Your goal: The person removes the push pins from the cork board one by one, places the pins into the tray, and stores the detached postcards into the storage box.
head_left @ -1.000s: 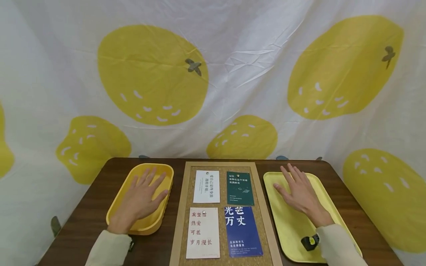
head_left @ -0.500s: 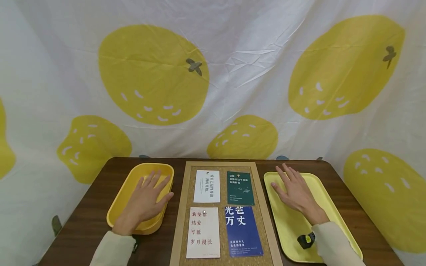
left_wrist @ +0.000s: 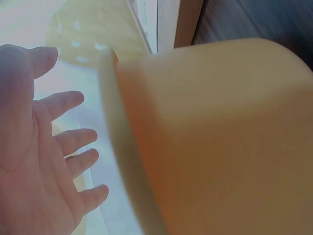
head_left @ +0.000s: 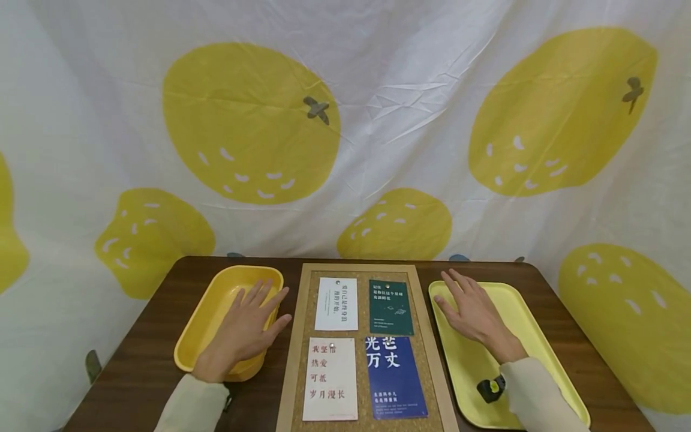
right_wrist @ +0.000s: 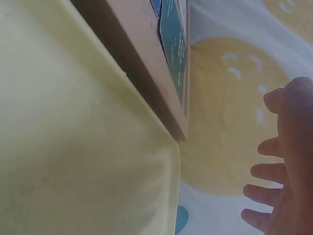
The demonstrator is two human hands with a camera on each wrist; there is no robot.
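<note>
My left hand (head_left: 244, 329) hovers over the right side of an orange-yellow bin (head_left: 189, 336), palm down, fingers spread and holding nothing. Above the left part of a pale yellow tray (head_left: 534, 354) is my right hand (head_left: 475, 312), its fingers straight and nothing in them. Between the hands lies a wood-framed cork board (head_left: 360, 360). Pinned on it are a white card (head_left: 336, 315), a green card (head_left: 390, 321), a white card with red writing (head_left: 330, 390) and a blue card (head_left: 396, 390). The left wrist view shows the open left palm (left_wrist: 39, 166) beside the bin's rim.
A dark brown wooden table (head_left: 135, 360) carries everything. Behind it hangs a white cloth (head_left: 388, 90) printed with large yellow lemons. A black device (head_left: 490, 389) is strapped at my right wrist, over the tray.
My left hand has drifted right, toward the cork board. The right hand has shifted slightly left. The bin, tray, board and cards have stayed in place.
</note>
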